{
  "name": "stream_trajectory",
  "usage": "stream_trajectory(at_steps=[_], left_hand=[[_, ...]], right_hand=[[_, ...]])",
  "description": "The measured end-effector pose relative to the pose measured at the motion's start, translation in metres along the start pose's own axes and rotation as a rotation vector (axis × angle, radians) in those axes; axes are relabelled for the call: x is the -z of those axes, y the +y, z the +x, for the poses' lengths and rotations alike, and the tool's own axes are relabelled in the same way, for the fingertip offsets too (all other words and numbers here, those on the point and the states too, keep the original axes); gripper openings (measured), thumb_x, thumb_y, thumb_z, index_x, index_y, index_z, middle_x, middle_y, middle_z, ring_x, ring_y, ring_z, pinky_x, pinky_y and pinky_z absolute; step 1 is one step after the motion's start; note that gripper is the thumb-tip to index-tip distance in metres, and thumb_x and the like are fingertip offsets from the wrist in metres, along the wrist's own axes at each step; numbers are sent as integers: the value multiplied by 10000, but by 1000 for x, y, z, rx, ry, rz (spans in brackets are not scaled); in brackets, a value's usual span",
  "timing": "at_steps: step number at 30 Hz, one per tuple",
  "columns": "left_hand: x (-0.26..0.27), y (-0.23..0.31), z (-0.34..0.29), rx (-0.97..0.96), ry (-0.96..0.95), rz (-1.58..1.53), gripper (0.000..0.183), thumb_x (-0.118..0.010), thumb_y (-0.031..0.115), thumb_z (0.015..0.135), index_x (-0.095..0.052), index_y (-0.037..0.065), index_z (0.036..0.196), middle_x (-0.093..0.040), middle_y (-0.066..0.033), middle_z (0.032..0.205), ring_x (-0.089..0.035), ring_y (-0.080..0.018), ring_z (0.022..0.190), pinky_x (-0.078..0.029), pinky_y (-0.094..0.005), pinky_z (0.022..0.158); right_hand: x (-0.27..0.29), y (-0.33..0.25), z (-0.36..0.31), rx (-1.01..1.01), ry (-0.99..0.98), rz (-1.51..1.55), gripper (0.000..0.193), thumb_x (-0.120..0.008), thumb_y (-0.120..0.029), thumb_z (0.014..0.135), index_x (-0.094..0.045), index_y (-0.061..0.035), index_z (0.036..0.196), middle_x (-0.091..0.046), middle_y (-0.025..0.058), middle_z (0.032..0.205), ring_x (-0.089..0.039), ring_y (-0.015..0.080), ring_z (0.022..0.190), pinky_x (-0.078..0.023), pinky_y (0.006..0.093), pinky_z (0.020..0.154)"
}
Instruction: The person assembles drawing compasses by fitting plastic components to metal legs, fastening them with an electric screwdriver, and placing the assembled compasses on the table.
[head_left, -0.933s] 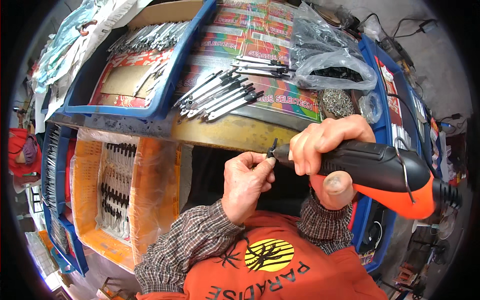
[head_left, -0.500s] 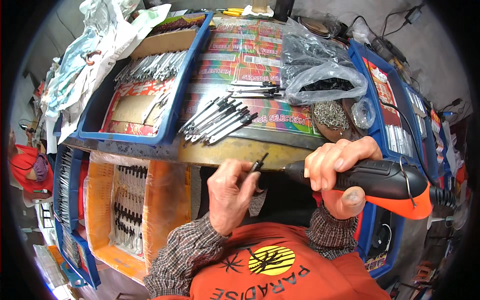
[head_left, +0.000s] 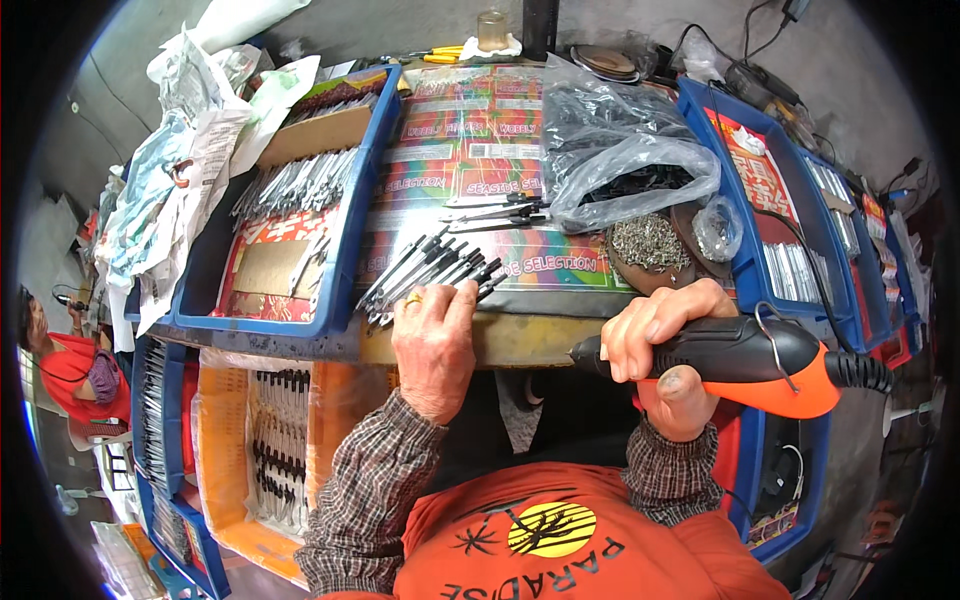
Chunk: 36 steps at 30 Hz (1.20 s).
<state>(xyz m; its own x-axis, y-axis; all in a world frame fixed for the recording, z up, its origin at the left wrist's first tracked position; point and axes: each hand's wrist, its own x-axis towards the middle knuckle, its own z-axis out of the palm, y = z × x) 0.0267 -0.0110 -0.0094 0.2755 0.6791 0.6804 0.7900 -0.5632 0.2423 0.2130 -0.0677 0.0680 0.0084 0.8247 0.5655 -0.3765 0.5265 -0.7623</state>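
My right hand (head_left: pixel 665 350) is wrapped round a black-and-orange electric screwdriver (head_left: pixel 740 358), held level at the bench's front edge. Its tip points left, with a wire hook on its body and a cord at the rear. At the pile of slim black-and-silver pieces (head_left: pixel 430 265), my left hand (head_left: pixel 432 345) rests with curled fingers. Its fingertips are hidden, so I cannot make out what they grip. Behind the pile lies a smaller bunch of similar pieces (head_left: pixel 495 212). Small metal screws (head_left: pixel 645 243) fill a round dish right of the pile.
A blue tray (head_left: pixel 345 265) with slim silver pieces stands left; another blue tray (head_left: pixel 725 165) stands right. A clear bag (head_left: pixel 640 140) of black parts lies on the bench. Below the bench edge is an orange crate (head_left: pixel 335 415) of similar pieces. Another person (head_left: pixel 85 375) is at far left.
My left hand has moved from near the screwdriver tip, where it held a small black part, up and left to the pile. The right hand still holds the screwdriver, slightly lower.
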Motion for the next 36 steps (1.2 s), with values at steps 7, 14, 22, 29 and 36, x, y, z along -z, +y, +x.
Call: stream_trajectory(at_steps=[7, 14, 22, 29, 36], left_hand=[[-10, 2, 3, -41, -55, 16, 273, -525, 43, 726, -586, 48, 992, -512, -69, 819, -520, -231, 765, -386, -359, 720], [-16, 2, 13, -66, -31, 63, 239, -535, 23, 717, -616, 88, 933, -528, -56, 785, -531, -233, 742, -392, -359, 687], [-16, -2, 32, -82, -35, 30, 173, -581, 39, 708, -625, 91, 867, -540, -45, 787, -533, -224, 743, -388, -353, 666], [-31, 0, 79, -95, -91, -44, 176, -638, 76, 707, -631, 78, 883, -559, -70, 814, -545, -270, 798, -401, -380, 724], [-55, 1, 103, -113, -208, 0, 173, -644, 102, 718, -638, 90, 890, -559, -80, 862, -546, -276, 855, -393, -388, 773]], right_hand=[[5, 2, 1, 9, 17, -10, 377, -723, -248, 717, -439, -43, 859, -494, 47, 588, -510, 158, 515, -447, 315, 518], [9, 2, 2, 11, 29, 5, 377, -724, -243, 717, -442, -42, 865, -493, 47, 597, -513, 159, 519, -446, 315, 523], [17, 3, 2, 27, 44, 9, 375, -727, -230, 705, -447, -42, 869, -500, 51, 598, -513, 159, 516, -448, 312, 519], [18, 4, 3, 14, 66, 26, 374, -731, -230, 701, -448, -47, 863, -501, 49, 598, -512, 159, 516, -445, 310, 507], [23, 5, 4, 37, 91, 10, 380, -735, -234, 702, -445, -46, 860, -496, 48, 600, -508, 156, 518, -440, 302, 498]])
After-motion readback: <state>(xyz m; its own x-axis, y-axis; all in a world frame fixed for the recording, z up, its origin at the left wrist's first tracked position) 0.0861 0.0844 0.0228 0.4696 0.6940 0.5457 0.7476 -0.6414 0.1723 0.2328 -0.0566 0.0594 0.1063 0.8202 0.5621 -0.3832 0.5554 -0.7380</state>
